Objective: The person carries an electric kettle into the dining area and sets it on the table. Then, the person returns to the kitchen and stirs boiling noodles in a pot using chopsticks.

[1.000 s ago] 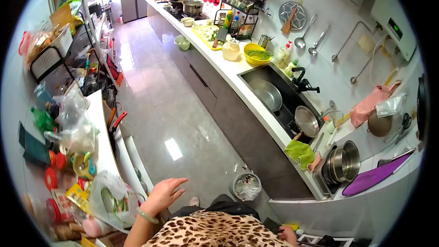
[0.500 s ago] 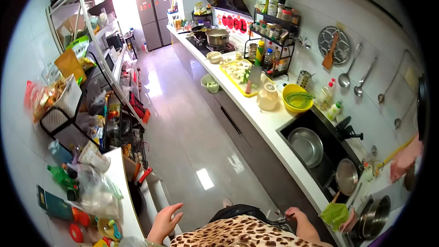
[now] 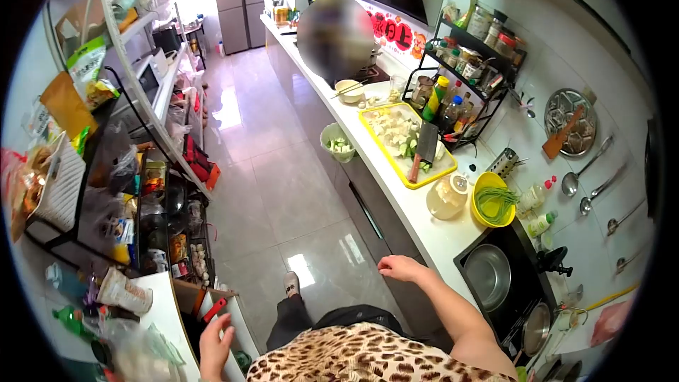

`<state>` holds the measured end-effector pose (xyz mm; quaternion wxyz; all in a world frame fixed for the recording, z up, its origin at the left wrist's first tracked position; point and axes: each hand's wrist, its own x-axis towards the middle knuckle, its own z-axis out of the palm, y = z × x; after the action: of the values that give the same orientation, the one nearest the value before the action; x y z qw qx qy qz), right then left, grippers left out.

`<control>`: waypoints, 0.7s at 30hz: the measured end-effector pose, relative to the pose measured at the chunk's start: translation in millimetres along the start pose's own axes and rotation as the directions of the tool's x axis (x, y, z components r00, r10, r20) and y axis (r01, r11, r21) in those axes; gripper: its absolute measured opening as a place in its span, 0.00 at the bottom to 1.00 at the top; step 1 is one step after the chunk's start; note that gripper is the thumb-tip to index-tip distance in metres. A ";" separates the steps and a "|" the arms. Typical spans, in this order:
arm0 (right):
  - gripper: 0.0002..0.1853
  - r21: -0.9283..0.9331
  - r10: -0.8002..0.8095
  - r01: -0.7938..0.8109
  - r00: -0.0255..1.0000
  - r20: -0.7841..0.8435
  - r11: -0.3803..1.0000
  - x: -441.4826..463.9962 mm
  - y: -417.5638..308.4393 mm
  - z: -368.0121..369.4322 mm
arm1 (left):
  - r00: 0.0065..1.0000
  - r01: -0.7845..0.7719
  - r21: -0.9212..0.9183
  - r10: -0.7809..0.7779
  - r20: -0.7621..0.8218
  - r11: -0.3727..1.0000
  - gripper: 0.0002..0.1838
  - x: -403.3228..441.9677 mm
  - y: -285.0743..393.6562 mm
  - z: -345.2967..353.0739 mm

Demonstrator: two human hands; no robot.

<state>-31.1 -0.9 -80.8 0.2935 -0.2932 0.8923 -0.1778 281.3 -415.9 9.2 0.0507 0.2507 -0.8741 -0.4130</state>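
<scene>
My left hand (image 3: 216, 348) is at the lower left, fingers apart, holding nothing; it is nearest a red handle (image 3: 214, 309) at the drawer by the white side table (image 3: 164, 311). My right hand (image 3: 400, 268) reaches out over the floor beside the counter front, its fingers loosely curled together with nothing visible in them. On the counter (image 3: 408, 210) lie a yellow-rimmed board (image 3: 389, 158) with cut pieces and a cleaver (image 3: 426, 143). Beside it stand a glass jar (image 3: 447, 197) and a yellow bowl (image 3: 495, 200) of green stalks.
The sink (image 3: 503, 322) with a metal basin (image 3: 486, 277) and a pan (image 3: 536, 329) is at the right. A green bin (image 3: 338, 143) hangs at the counter front. Crowded shelves (image 3: 161, 92) line the left side; a fridge (image 3: 242, 3) stands far back. A blurred patch covers the stove area.
The view has moved forward along the counter. My right hand has risen from beside my body and extends forward. One foot has stepped forward. My left hand stays low at the left.
</scene>
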 end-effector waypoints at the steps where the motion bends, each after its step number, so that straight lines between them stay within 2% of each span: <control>1: 0.15 -0.021 0.007 -0.007 1.000 0.012 1.000 13.0 -8.0 -9.1 | 1.000 0.017 -0.024 -0.017 0.001 1.000 0.18 28.9 6.2 -8.4; 3: 0.15 0.028 0.105 -0.106 0.994 0.038 0.994 37.5 -16.7 -26.4 | 0.997 0.075 -0.055 -0.074 0.029 0.996 0.18 91.0 7.7 -23.7; 4: 0.15 0.052 0.151 -0.154 0.987 0.054 0.987 49.0 -21.5 -36.1 | 1.000 -0.022 -0.015 0.022 0.020 1.000 0.18 126.6 -0.9 -29.4; 6: 0.14 0.173 0.243 -0.245 0.969 0.033 0.954 79.6 -25.2 -58.7 | 0.993 -0.113 0.009 0.113 0.023 0.994 0.17 192.5 6.9 -45.1; 8: 0.12 0.285 0.082 -0.005 0.962 -0.260 0.959 116.9 -19.4 -78.1 | 0.983 -0.178 0.023 0.177 0.058 0.984 0.18 258.2 39.2 -58.5; 9: 0.12 0.418 0.109 0.011 0.959 -0.262 0.909 143.3 -13.3 -85.8 | 0.965 -0.251 0.054 0.246 0.088 0.966 0.18 287.6 53.9 -61.9; 10: 0.12 0.546 0.141 0.027 0.954 -0.264 0.837 171.4 -7.6 -98.8 | 0.940 -0.328 0.084 0.317 0.126 0.941 0.18 317.2 71.1 -62.5; 12: 0.14 0.836 0.231 0.057 0.949 -0.215 0.546 217.5 -34.9 -145.2 | 0.898 -0.416 0.047 0.402 0.178 0.908 0.18 369.9 106.1 -59.1; 14: 0.16 0.950 0.370 0.067 0.911 -0.183 0.304 263.9 -70.6 -194.1 | 0.841 -0.503 0.013 0.486 0.239 0.864 0.19 418.5 132.6 -47.9; 17: 0.17 0.959 0.431 0.274 0.875 -0.219 -0.068 371.9 -49.8 -229.5 | 0.739 -0.612 -0.030 0.585 0.335 0.790 0.20 490.7 162.9 -24.0; 18: 0.19 0.928 0.433 0.329 0.872 -0.227 -0.177 413.9 -29.8 -235.0 | 0.734 -0.611 -0.026 0.578 0.356 0.791 0.20 512.6 170.1 -14.7; 21: 0.19 0.815 0.571 0.399 0.814 -0.104 -0.421 523.1 4.6 -263.8 | 0.730 -0.599 0.017 0.538 0.423 0.800 0.20 579.3 186.4 2.6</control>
<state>-541.8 -287.5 -101.0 0.1371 0.2489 0.3688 -0.8850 -296.9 -592.9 78.2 -0.0228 -0.1156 -0.9287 -0.3515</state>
